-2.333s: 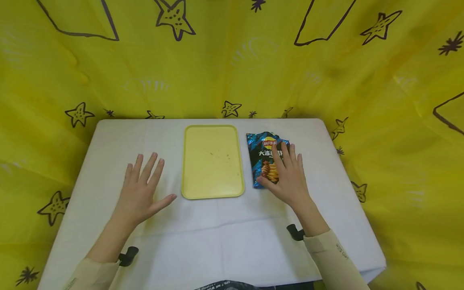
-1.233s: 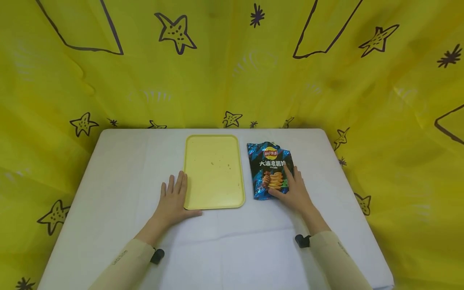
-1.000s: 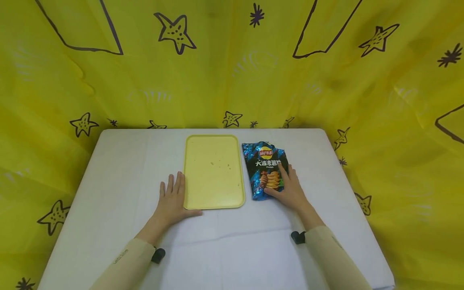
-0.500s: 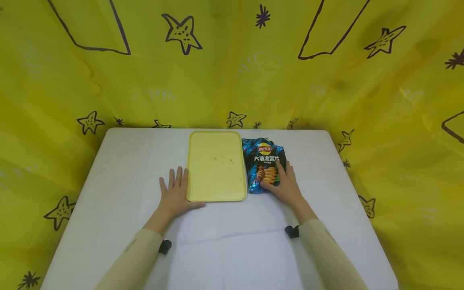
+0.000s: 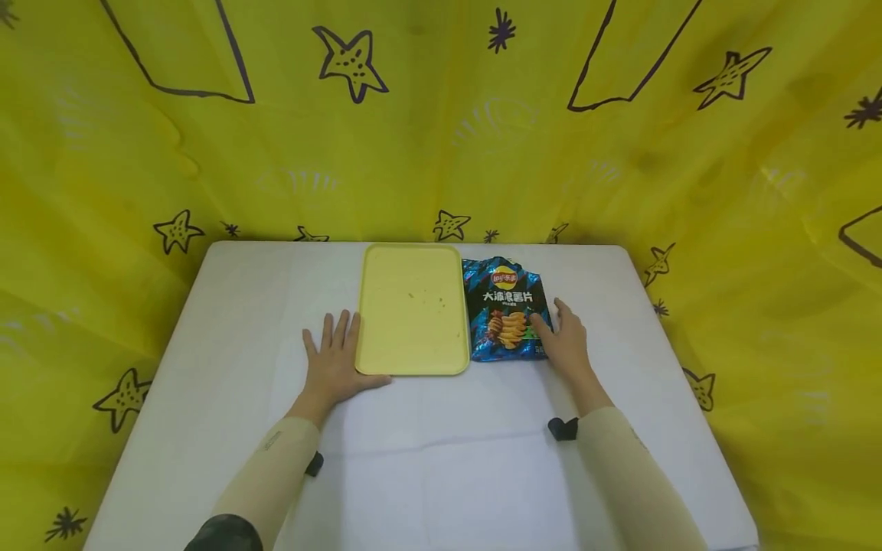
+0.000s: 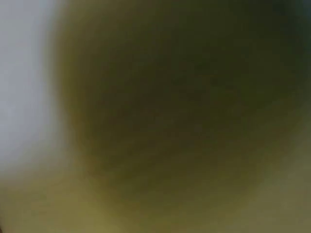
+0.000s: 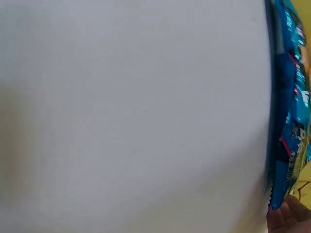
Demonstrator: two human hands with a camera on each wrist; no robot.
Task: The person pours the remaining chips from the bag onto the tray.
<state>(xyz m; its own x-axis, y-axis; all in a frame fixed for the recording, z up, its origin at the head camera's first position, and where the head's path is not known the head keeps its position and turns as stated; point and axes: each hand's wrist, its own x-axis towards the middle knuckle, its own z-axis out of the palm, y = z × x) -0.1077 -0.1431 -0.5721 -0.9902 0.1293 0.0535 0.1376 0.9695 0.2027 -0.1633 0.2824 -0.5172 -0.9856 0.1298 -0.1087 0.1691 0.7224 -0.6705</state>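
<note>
In the head view a shallow yellow tray [image 5: 413,314] with a few crumbs on it lies flat on the table. My left hand [image 5: 334,360] rests at its near left corner, fingers spread along the left side and thumb along the near edge. Right beside the tray lies a blue and black bag of potato chips [image 5: 506,329], face up. My right hand [image 5: 568,344] is at the bag's right edge, its thumb overlapping the front. In the right wrist view fingertips [image 7: 286,216] touch a corner of the bag. A dark blur fills most of the left wrist view.
A white cloth covers the table [image 5: 427,474]. Yellow curtains [image 5: 413,153] with starfish drawings hang behind and on both sides. A dark rounded shape [image 5: 226,533] covers part of the left sleeve. Small black devices [image 5: 563,429] sit at the wrists.
My left hand has come rightward to the tray's corner. The chip bag has slid left until close against the tray. My right hand has shifted from the bag's front to its right edge.
</note>
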